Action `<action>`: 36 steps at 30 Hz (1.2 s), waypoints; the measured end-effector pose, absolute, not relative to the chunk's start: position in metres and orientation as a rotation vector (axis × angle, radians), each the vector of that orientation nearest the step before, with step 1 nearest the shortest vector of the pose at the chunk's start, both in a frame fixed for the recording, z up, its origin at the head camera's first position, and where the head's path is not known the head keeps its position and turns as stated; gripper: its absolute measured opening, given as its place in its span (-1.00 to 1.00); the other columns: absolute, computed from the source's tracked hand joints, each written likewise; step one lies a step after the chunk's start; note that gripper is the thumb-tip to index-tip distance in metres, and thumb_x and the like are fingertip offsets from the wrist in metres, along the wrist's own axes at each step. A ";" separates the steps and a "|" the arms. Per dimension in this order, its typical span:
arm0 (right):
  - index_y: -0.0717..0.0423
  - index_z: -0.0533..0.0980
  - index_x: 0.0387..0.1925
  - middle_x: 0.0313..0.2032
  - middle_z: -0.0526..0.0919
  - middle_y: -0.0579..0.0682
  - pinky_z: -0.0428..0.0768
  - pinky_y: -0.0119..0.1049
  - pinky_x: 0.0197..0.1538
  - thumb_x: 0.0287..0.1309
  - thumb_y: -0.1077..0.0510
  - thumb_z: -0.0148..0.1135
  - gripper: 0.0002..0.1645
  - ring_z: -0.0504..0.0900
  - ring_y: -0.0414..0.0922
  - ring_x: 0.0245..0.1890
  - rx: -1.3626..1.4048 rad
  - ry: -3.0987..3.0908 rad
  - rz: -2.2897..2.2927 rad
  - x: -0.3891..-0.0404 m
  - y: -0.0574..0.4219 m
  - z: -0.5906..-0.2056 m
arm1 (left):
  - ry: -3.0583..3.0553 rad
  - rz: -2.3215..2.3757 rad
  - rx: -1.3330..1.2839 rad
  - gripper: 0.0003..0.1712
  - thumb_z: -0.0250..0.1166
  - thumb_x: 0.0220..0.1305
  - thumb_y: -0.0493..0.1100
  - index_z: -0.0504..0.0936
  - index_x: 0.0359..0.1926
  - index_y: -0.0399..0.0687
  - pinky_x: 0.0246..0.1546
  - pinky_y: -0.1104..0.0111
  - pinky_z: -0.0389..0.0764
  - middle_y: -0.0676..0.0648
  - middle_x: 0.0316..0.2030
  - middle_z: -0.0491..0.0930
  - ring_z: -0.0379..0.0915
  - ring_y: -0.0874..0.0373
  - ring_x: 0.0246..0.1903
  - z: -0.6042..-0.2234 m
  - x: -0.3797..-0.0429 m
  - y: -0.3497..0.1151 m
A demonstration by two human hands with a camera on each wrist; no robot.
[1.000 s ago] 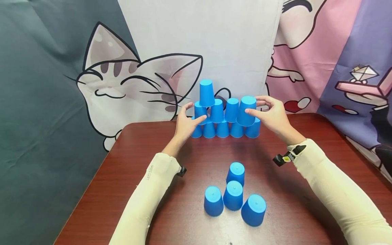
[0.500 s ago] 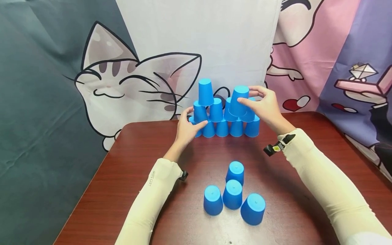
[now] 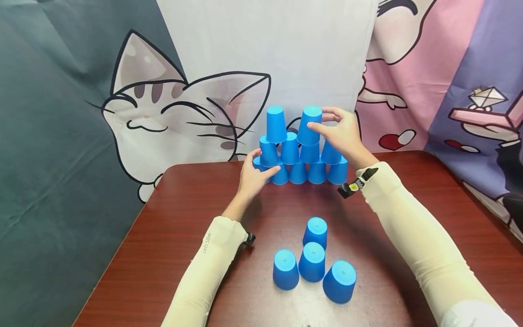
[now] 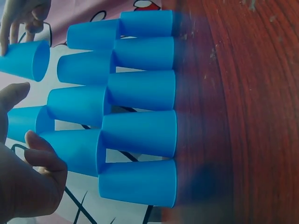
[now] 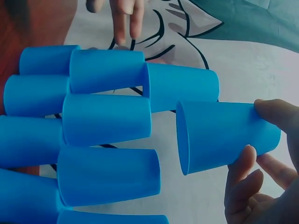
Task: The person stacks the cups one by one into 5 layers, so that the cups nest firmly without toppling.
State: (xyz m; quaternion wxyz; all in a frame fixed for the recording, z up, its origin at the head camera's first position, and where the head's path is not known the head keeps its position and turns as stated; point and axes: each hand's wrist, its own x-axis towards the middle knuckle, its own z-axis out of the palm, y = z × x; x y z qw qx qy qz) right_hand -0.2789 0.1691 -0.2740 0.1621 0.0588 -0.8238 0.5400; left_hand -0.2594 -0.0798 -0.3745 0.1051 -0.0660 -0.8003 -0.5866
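Note:
Blue cups stand upside down as a wall at the table's far side: a bottom row (image 3: pixel 298 174), a second row (image 3: pixel 290 150) on it, and one third-level cup (image 3: pixel 275 125) at the left. My right hand (image 3: pixel 341 134) pinches another upside-down cup (image 5: pixel 224 135) between thumb and fingers. A gap shows between its rim and the second row in the right wrist view. My left hand (image 3: pixel 252 175) hovers with spread fingers beside the wall's left end. In the right wrist view its fingers (image 5: pixel 126 23) look apart from the cups, holding nothing.
Several loose blue cups (image 3: pixel 312 261) stand upside down on the brown table (image 3: pixel 196 195), nearer the body. Behind the wall hangs a cloth (image 3: pixel 318 54) printed with cartoon figures.
My right hand has lifted its cup up and leftward, from the second row's right end to above that row. The left hand has shifted slightly down and right, its fingers still spread.

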 end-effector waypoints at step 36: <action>0.06 0.39 0.36 0.23 0.54 0.16 0.62 -0.06 0.07 0.16 -0.16 0.39 -0.19 0.60 0.11 0.13 0.122 -2.414 1.585 -0.317 0.150 -0.283 | -2.397 -1.725 -0.219 -0.07 0.47 0.12 0.14 0.24 0.42 0.03 0.24 -0.13 0.38 -0.04 0.38 0.31 0.21 -0.18 0.37 -0.385 -0.258 -0.085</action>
